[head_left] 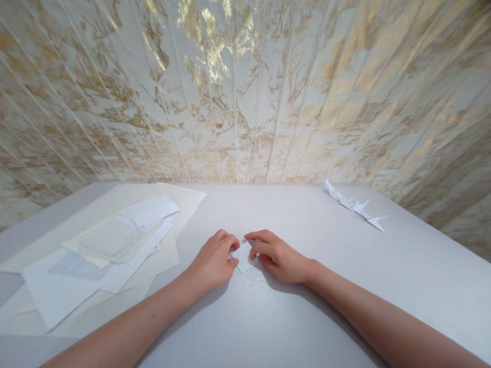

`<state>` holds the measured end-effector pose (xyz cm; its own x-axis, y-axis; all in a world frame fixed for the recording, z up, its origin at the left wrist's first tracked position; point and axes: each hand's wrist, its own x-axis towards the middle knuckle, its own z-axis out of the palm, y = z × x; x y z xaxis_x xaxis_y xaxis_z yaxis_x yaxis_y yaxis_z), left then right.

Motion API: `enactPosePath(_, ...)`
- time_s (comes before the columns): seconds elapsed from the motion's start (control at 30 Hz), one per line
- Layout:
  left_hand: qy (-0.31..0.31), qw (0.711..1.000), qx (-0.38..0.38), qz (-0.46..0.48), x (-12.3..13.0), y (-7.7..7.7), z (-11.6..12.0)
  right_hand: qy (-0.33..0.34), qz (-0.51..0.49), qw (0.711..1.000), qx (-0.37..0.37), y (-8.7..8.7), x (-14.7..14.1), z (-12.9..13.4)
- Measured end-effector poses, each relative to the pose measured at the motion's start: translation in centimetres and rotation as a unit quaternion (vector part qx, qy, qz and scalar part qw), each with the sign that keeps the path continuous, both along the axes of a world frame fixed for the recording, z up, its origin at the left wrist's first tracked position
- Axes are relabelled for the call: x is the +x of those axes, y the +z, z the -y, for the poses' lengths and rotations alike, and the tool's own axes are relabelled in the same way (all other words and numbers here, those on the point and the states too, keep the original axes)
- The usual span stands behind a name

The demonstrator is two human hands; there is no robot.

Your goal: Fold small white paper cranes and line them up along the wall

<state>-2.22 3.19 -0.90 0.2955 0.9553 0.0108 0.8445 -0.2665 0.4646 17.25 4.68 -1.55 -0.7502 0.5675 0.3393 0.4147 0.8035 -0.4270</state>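
Observation:
A small folded white paper [244, 258] lies on the white table between my two hands. My left hand [219, 259] is at its left side, with thumb and fingers curled together on its left edge. On the right, my right hand [276, 255] touches the paper's upper right part with bent fingertips, the index finger reaching over its top corner. The paper's outer corners are partly covered by my fingers.
Loose white and cream sheets [134, 278] overlap across the left of the table [291, 327]. A row of pointed folded paper figures [360, 208] sits at the back right. A gold-patterned curtain [245, 102] hangs behind the table's far edge.

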Motion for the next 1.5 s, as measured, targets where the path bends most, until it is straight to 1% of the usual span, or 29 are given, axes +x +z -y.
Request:
enactPosePath(0.07, -0.012, 1.0, 0.008, 0.006, 0.0, -0.1, 0.0, 0.007, -0.011, 1.0, -0.028, -0.1, -0.2, -0.3)
enactPosePath(0.13, -0.016, 1.0, 0.018, 0.016, -0.1, -0.1, 0.0, -0.001, -0.02, 0.999, -0.05, 0.0, -0.2, -0.4)
enactPosePath(0.3, -0.007, 0.998, 0.048, 0.031, -0.3, -0.3, 0.0, -0.014, -0.007, 0.997, -0.072, 0.4, 0.2, -0.2)
enactPosePath(0.43, -0.004, 0.998, 0.051, 0.021, -0.3, 0.0, 0.1, 0.007, 0.001, 0.997, -0.076, 0.5, 0.3, 0.1)
enactPosePath(0.53, -0.004, 0.998, 0.064, -0.005, -0.2, 0.3, 0.4, 0.036, 0.0, 0.997, -0.071, 0.7, 0.2, 0.5)
enactPosePath(0.6, -0.014, 0.998, 0.056, -0.031, 0.0, 0.7, 0.7, 0.051, -0.001, 0.997, -0.059, 0.8, 0.1, 0.6)
enactPosePath(0.73, -0.047, 0.996, -0.012, -0.077, 0.3, 1.5, 1.5, 0.059, -0.009, 0.997, -0.054, 0.7, 0.0, 0.7)
enactPosePath(0.9, -0.066, 0.993, -0.045, -0.085, 0.3, 2.0, 2.2, 0.064, -0.023, 0.995, -0.068, 0.5, 0.1, 0.6)
enactPosePath(1.1, -0.069, 0.994, -0.039, -0.075, 0.3, 1.8, 2.0, 0.075, -0.041, 0.995, -0.052, 0.2, 0.1, 0.6)
enactPosePath(1.23, -0.066, 0.996, 0.007, -0.059, 0.3, 1.7, 1.8, 0.074, -0.055, 0.996, 0.0, 0.3, 0.0, 0.9)
enactPosePath(1.3, -0.073, 0.995, 0.028, -0.059, 0.3, 1.6, 1.7, 0.078, -0.045, 0.996, 0.009, 0.5, -0.1, 1.1)
enactPosePath(1.4, -0.096, 0.993, 0.017, -0.062, 0.2, 1.4, 1.6, 0.086, -0.02, 0.996, -0.018, 0.6, -0.3, 1.4)
enactPosePath(1.5, -0.101, 0.993, -0.015, -0.052, 0.2, 1.3, 1.7, 0.064, -0.015, 0.996, -0.053, 0.4, -0.7, 1.6)
